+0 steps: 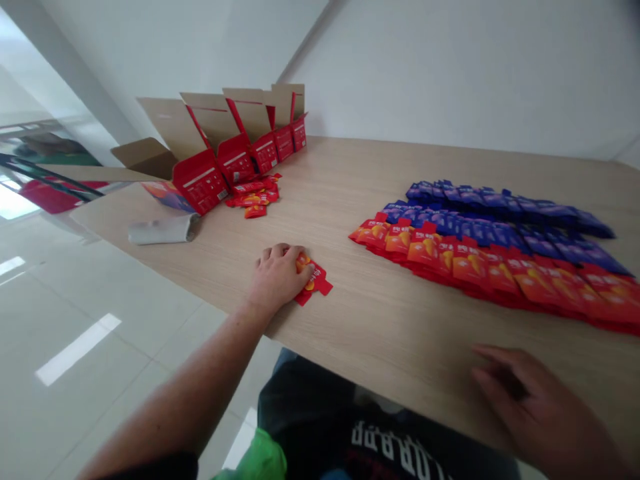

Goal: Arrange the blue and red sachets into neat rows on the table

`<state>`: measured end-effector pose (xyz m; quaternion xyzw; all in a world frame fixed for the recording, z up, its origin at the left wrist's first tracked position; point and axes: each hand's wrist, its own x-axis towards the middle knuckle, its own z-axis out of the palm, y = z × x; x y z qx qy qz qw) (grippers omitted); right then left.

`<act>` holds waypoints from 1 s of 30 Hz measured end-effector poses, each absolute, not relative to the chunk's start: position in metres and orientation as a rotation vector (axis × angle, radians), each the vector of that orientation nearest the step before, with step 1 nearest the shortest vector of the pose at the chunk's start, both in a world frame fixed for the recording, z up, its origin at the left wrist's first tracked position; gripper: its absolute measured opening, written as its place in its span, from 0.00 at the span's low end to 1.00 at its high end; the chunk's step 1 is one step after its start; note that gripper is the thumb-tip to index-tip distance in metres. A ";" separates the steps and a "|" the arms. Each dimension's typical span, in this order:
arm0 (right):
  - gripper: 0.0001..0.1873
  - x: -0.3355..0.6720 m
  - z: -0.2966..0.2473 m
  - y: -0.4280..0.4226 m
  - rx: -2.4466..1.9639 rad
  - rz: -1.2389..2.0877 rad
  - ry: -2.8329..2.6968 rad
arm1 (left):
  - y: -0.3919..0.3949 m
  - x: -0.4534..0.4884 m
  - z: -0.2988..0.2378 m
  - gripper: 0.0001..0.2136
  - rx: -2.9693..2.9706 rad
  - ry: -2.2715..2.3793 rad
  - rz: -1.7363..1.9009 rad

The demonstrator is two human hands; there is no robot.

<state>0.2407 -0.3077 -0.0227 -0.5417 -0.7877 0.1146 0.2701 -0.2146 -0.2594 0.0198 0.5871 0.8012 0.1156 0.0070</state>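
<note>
My left hand (pixel 277 275) lies on a small red and orange sachet (pixel 316 280) near the table's front edge. Its thumb is on the printed face, and the curled fingers close round the far side, partly hiding it. Whether more than one sachet is under the hand I cannot tell. Over the front right of the table, my right hand (pixel 533 397) hangs slightly blurred, thumb and forefinger apart with nothing between them. Behind it is a long overlapping row of red sachets (pixel 470 263), with rows of blue sachets (pixel 480 220) farther back.
Several red cardboard boxes (pixel 200 181) with raised flaps line the table's left side. A loose heap of red sachets (pixel 255 195) lies before them. Near the left edge is a whitish folded or rolled item (pixel 163 230). A wall (pixel 450 73) stands behind the table (pixel 340 193).
</note>
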 end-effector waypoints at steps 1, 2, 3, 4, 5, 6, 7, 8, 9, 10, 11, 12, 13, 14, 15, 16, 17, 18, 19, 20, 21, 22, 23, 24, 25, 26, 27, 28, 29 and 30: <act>0.18 0.225 -0.019 -0.310 -1.374 0.398 -2.169 | -0.263 -0.195 0.020 0.27 1.828 2.521 0.370; 0.16 0.207 -0.014 -0.311 -1.295 0.489 -2.210 | -0.265 -0.176 0.020 0.26 1.820 2.543 0.382; 0.15 0.187 -0.008 -0.310 -1.223 0.573 -2.252 | -0.267 -0.158 0.020 0.26 1.816 2.566 0.395; 0.17 0.168 -0.001 -0.309 -1.166 0.638 -2.279 | -0.268 -0.142 0.020 0.26 1.818 2.584 0.404; 0.19 0.151 0.005 -0.308 -1.120 0.688 -2.300 | -0.268 -0.128 0.020 0.27 1.825 2.595 0.410; 0.21 0.136 0.010 -0.307 -1.084 0.723 -2.313 | -0.268 -0.117 0.021 0.27 1.838 2.594 0.411; 0.23 0.124 0.014 -0.306 -1.063 0.733 -2.320 | -0.268 -0.110 0.023 0.28 1.858 2.575 0.406; 0.24 0.116 0.018 -0.305 -1.049 0.731 -2.328 | -0.268 -0.106 0.025 0.29 1.879 2.540 0.398; 0.25 0.110 0.020 -0.305 -1.040 0.719 -2.333 | -0.267 -0.105 0.027 0.31 1.902 2.494 0.389; 0.26 0.107 0.021 -0.305 -1.037 0.701 -2.338 | -0.267 -0.107 0.029 0.31 1.927 2.440 0.381; 0.26 0.106 0.021 -0.306 -1.037 0.685 -2.340 | -0.267 -0.112 0.031 0.31 1.961 2.377 0.371; 0.26 0.106 0.021 -0.306 -1.038 0.670 -2.337 | -0.267 -0.118 0.033 0.31 2.005 2.306 0.359; 0.26 0.106 0.020 -0.306 -1.039 0.656 -2.329 | -0.267 -0.125 0.034 0.30 2.049 2.239 0.345; 0.26 0.107 0.018 -0.305 -1.043 0.641 -2.318 | -0.266 -0.131 0.035 0.29 2.082 2.184 0.331; 0.26 0.107 0.016 -0.305 -1.048 0.622 -2.305 | -0.266 -0.137 0.035 0.29 2.098 2.141 0.316; 0.26 0.106 0.014 -0.304 -1.051 0.600 -2.294 | -0.267 -0.142 0.035 0.29 2.094 2.115 0.303; 0.27 0.106 0.012 -0.302 -1.056 0.572 -2.285 | -0.267 -0.146 0.035 0.29 2.074 2.101 0.295; 0.27 0.105 0.010 -0.301 -1.064 0.542 -2.280 | -0.268 -0.148 0.036 0.30 2.048 2.095 0.289; 0.28 0.105 0.009 -0.301 -1.077 0.509 -2.275 | -0.269 -0.150 0.037 0.31 2.026 2.087 0.286; 0.28 0.104 0.008 -0.301 -1.091 0.470 -2.272 | -0.269 -0.152 0.039 0.31 2.021 2.073 0.285; 0.29 0.104 0.008 -0.302 -1.103 0.425 -2.274 | -0.269 -0.153 0.041 0.31 2.036 2.062 0.287; 0.29 0.103 0.008 -0.303 -1.113 0.376 -2.284 | -0.268 -0.154 0.043 0.31 2.072 2.059 0.296; 0.29 0.102 0.010 -0.305 -1.116 0.328 -2.297 | -0.265 -0.155 0.046 0.29 2.131 2.052 0.314; 0.29 0.100 0.012 -0.308 -1.112 0.288 -2.312 | -0.260 -0.155 0.048 0.28 2.215 2.024 0.345; 0.28 0.097 0.015 -0.312 -1.097 0.260 -2.328 | -0.253 -0.156 0.049 0.27 2.317 1.955 0.381; 0.28 0.092 0.018 -0.315 -1.075 0.246 -2.348 | -0.245 -0.155 0.049 0.26 2.425 1.840 0.409; 0.28 0.087 0.021 -0.317 -1.050 0.242 -2.367 | -0.235 -0.154 0.048 0.26 2.518 1.695 0.420; 0.28 0.081 0.023 -0.319 -1.025 0.240 -2.392 | -0.224 -0.153 0.046 0.26 2.583 1.540 0.402; 0.28 0.075 0.024 -0.319 -1.003 0.238 -2.420 | -0.213 -0.151 0.043 0.26 2.622 1.404 0.354; 0.27 0.069 0.024 -0.319 -0.986 0.234 -2.452 | -0.203 -0.149 0.039 0.26 2.644 1.308 0.290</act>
